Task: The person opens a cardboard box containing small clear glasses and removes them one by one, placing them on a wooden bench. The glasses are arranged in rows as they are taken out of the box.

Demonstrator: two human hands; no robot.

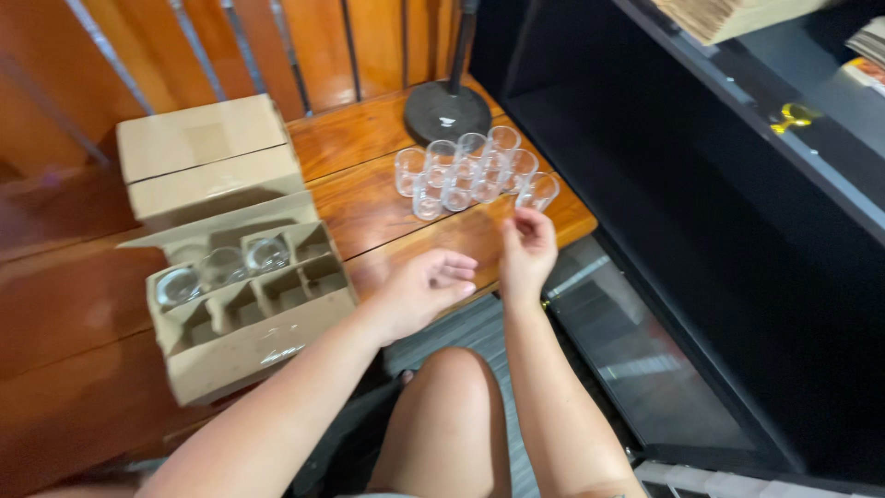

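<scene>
My left hand (426, 286) hovers over the front edge of a wooden table (369, 138), fingers loosely curled and holding nothing. My right hand (527, 251) is raised beside it, fingers apart and empty, just below a cluster of several clear drinking glasses (470, 172) standing upright on the table. To the left sits an open cardboard box with dividers (249, 304); three glasses (221, 269) remain in its back row of cells, and the front cells look empty.
A second, shut cardboard box (207, 152) stands behind the open one. A round black lamp base (447, 112) sits behind the glasses. A black shelf unit (737, 203) rises on the right. My bare knee (452, 415) is below the table edge.
</scene>
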